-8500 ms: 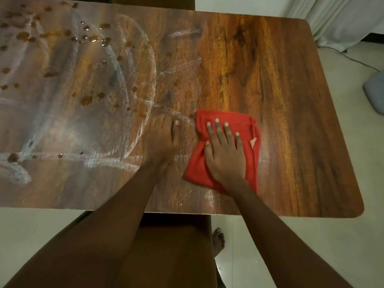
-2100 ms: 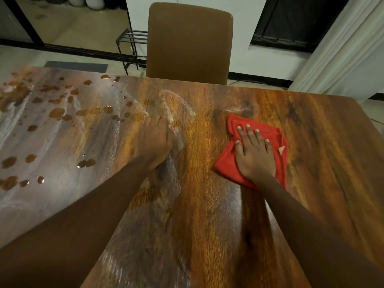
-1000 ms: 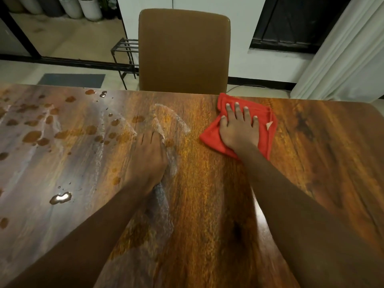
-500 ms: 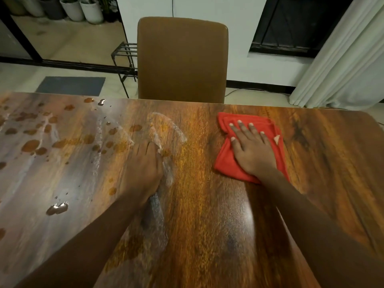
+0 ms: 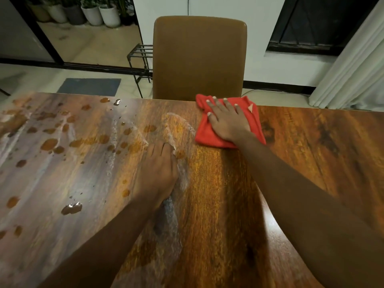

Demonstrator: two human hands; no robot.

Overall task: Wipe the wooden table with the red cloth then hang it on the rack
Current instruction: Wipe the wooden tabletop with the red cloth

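The folded red cloth (image 5: 254,123) lies at the far edge of the wooden table (image 5: 311,146), just right of centre. My right hand (image 5: 225,119) presses flat on it, fingers spread, fingertips at the table's far edge. My left hand (image 5: 159,171) rests on the tabletop nearer to me, fingers together, holding nothing. Brown droplets and wet streaks (image 5: 49,144) cover the table's left half. A smeared wet band runs beside my left hand. The black metal rack (image 5: 139,59) stands on the floor beyond the table, partly hidden by the chair.
A brown chair (image 5: 199,57) stands against the table's far side, right behind the cloth. A grey mat (image 5: 89,87) lies on the floor at the left. White plant pots (image 5: 101,15) stand far back. White curtains (image 5: 353,65) hang at the right.
My right hand has pushed the red cloth away from me to the table's far edge, after drawing it back half a second ago. My left hand stays in place on the table.
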